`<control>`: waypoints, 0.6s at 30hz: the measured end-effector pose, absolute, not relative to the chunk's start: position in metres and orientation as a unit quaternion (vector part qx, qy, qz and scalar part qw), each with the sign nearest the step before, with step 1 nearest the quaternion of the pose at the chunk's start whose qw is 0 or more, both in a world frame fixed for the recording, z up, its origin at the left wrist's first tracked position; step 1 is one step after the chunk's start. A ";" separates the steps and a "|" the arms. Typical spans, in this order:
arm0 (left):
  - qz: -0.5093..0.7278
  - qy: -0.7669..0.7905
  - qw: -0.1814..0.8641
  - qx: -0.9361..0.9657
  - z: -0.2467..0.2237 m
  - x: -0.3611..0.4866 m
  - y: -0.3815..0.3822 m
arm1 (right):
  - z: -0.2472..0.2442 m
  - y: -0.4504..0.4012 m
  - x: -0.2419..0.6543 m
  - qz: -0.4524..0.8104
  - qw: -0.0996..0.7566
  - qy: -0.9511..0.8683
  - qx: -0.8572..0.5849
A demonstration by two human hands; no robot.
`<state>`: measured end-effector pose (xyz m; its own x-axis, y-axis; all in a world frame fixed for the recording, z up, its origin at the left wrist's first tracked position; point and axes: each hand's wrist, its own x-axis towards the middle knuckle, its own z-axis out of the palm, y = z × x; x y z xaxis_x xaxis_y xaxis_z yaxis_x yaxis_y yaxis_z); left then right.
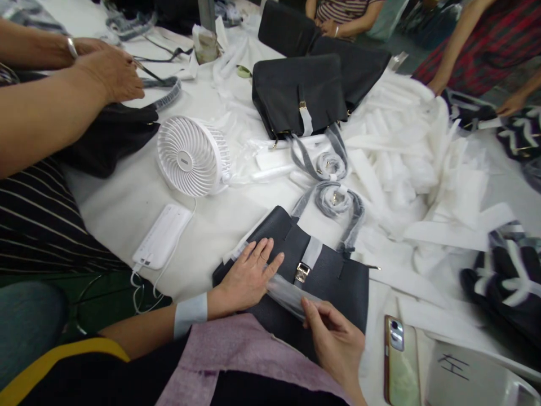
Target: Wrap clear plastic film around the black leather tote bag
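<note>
A dark handbag (350, 287) lies on the table in front of me, with a gold clasp (302, 272) partly under a pale protective strip. My left hand (251, 276) rests flat on the bag's left side, fingers spread. Between thumb and fingers, my right hand (333, 335) pinches the end of a translucent film strip (287, 293). That strip stretches across the bag's front, its other end reaching beside my left hand. Beyond the bag lie its wrapped handles (355, 220) and a coiled strap (333, 198).
A white fan (190, 160) and a cabled power bank (163, 237) stand left. More black bags (296, 84) and heaped white foam wrapping (406, 152) lie beyond. A phone (401, 361) sits at right. A co-worker's hands (110, 73) work at far left; other people stand at the back.
</note>
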<state>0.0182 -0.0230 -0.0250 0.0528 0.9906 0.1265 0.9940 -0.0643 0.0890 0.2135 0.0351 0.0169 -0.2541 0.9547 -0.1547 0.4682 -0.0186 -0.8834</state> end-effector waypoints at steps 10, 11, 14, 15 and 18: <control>-0.125 -0.650 -0.001 -0.750 -0.022 0.012 -0.026 | -0.024 0.027 0.236 0.323 0.266 -0.765 -0.490; -0.128 -0.641 0.000 -0.756 -0.022 0.011 -0.026 | -0.027 0.029 0.235 0.325 0.257 -0.766 -0.491; -0.126 -0.612 0.009 -0.781 -0.023 0.008 -0.027 | -0.032 0.032 0.235 0.337 0.230 -0.752 -0.518; -0.123 -0.600 0.016 -0.790 -0.023 0.007 -0.028 | -0.034 0.033 0.235 0.344 0.223 -0.744 -0.528; -0.112 -0.549 0.042 -0.828 -0.024 0.002 -0.031 | -0.037 0.035 0.235 0.359 0.208 -0.729 -0.544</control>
